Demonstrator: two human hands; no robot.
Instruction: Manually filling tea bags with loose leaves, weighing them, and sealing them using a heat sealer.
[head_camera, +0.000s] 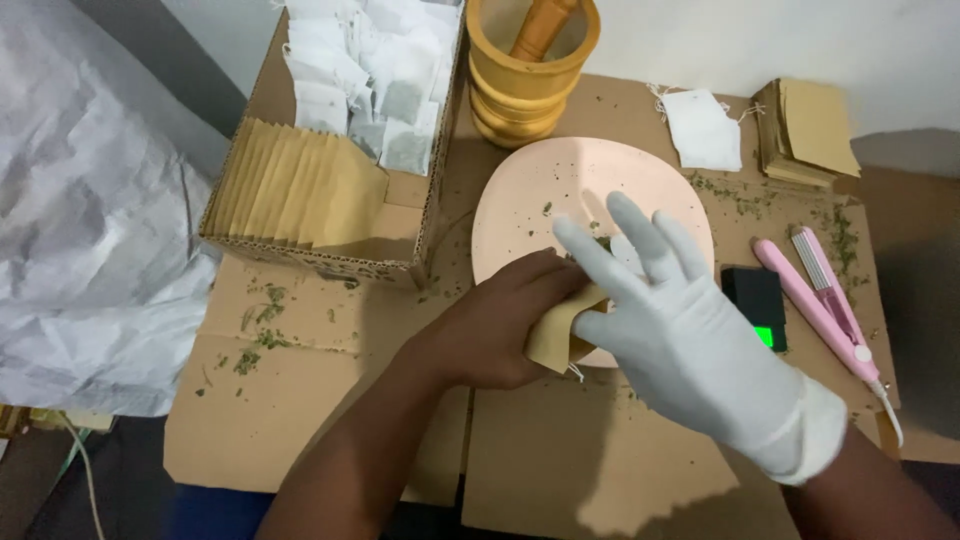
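Flattened cardboard covers the counter (300, 400), dusted with green herb crumbs, and a crumpled white sheet (90, 230) hangs at the left. Over the near edge of a pale pink plate (520, 200), the bare left hand (495, 330) is closed around a small tan paper envelope (555, 335), pinching it so its mouth faces the plate, where loose bits of dried herb lie within easy reach. The gloved right hand (670, 320) hovers just beside the envelope with its fingers spread and holding nothing that I can see; the glove looks to be there to keep the herb clean.

Supplies sit in a ring around the plate, all an arm's reach away. A cardboard box (330, 245) at the left holds a row of upright tan envelopes and a heap of white tea bags (375, 70). A yellow wooden mortar with its pestle (530, 60) stands behind the plate. On the right lie one white bag (703, 128), a stack of tan envelopes (805, 130), a small black scale (757, 300) with a green lit display, and a pink heat-sealing iron (820, 300).
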